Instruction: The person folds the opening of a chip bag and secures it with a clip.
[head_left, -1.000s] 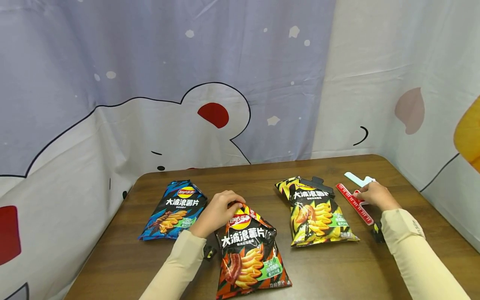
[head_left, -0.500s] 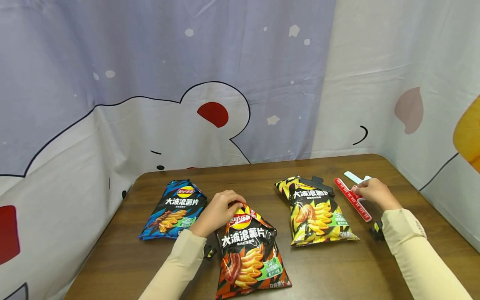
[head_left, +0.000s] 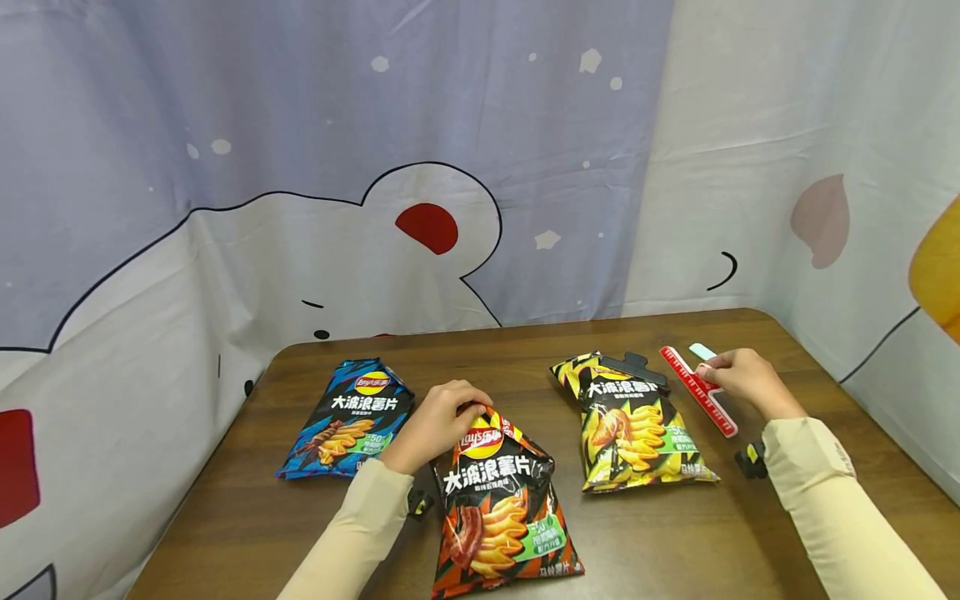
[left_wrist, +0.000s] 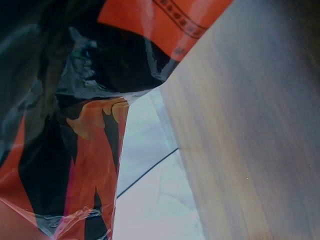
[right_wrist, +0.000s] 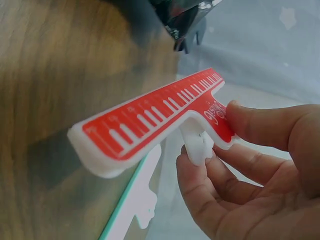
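My left hand [head_left: 441,423] grips the folded-down top of a red-and-black potato chip bag [head_left: 498,517] at its upper left corner. The left wrist view shows that bag's crumpled black and orange film [left_wrist: 95,135] close up, with the hand hidden. On the right, my right hand [head_left: 752,385] pinches the handle of a red bag clip [right_wrist: 155,115] between thumb and fingers. Ruler-like white marks run along the clip, and its long jaw points away from the palm. In the right wrist view it hangs over the table, its shadow on the wood.
A pale green-and-white clip [head_left: 702,352] lies behind the right hand. Left of it is a yellow-and-black chip bag [head_left: 637,437], a black clip [head_left: 633,371] across its top. A blue chip bag [head_left: 348,421] lies at the left. Printed curtains [head_left: 562,167] surround the wooden table [head_left: 637,550].
The right hand has shifted the red clip slightly left and back, toward the yellow bag, and now covers more of the pale green clip. My left hand and the bags have stayed put.
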